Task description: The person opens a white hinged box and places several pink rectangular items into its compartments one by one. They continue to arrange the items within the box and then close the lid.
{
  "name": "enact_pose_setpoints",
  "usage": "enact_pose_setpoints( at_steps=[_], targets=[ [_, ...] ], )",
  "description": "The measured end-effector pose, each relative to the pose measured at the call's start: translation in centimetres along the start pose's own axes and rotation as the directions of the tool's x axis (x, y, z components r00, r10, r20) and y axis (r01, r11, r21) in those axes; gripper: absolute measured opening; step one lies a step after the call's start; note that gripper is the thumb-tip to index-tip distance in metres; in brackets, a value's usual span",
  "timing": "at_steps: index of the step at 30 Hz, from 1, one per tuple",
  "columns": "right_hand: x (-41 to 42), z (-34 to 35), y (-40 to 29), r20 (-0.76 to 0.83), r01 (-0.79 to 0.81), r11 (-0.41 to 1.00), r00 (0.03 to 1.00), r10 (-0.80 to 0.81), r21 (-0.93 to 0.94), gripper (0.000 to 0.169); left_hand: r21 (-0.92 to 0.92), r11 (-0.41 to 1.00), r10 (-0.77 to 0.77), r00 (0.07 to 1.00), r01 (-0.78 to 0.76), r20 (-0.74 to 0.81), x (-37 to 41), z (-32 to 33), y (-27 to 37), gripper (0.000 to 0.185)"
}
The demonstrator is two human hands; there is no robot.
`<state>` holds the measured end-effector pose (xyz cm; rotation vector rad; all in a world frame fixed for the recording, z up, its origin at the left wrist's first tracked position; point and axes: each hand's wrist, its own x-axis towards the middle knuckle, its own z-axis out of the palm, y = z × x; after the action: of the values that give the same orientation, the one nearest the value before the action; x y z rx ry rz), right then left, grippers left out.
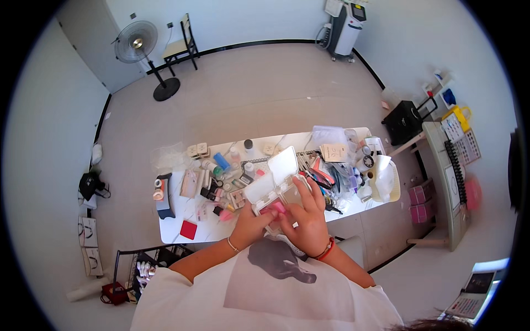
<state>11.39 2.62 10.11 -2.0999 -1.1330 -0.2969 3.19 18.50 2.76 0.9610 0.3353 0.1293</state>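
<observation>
Before my chest, above the front of the table, is a white plastic compartment case [267,186] with two flip lids raised. My left hand [248,225] grips its lower left side, thumb over the near compartment. My right hand [307,225] holds the right side, with its fingers stretched along the edge and its thumb reaching inward. Between the two thumbs sits a small pink piece [278,207] in the compartment; its exact kind is unclear. My fingers cover part of the case.
Cosmetics, bottles and packets crowd the marble-patterned table [174,231]. A red square [188,229] lies near its front left, beside a grey stand [166,198]. At right is a cream basket [393,188]. A black cart [136,265] stands left of me, a side table [447,207] right.
</observation>
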Motion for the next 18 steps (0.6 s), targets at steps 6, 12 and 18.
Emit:
enact_pose_setpoints(
  at_steps=[6,12,18],
  targets=[
    [-1.4,-1.1,0.7,0.085,-0.040,0.986,0.995,0.055,-0.160,0.021,-0.035,0.997,-0.068,0.997,0.068,0.021,1.1,1.5,-1.3,0.057],
    [-2.7,-1.2,1.8,0.119,-0.106,0.990,0.986,0.116,-0.088,0.021,-0.064,0.994,-0.084,0.993,0.090,0.087,1.9,2.7,-1.5,0.056],
    [-3.8,-0.7,1.4,0.134,-0.254,0.963,0.955,0.264,-0.084,0.027,0.126,0.992,-0.029,0.999,0.025,0.033,2.8,3.8,-2.2,0.052]
  ],
)
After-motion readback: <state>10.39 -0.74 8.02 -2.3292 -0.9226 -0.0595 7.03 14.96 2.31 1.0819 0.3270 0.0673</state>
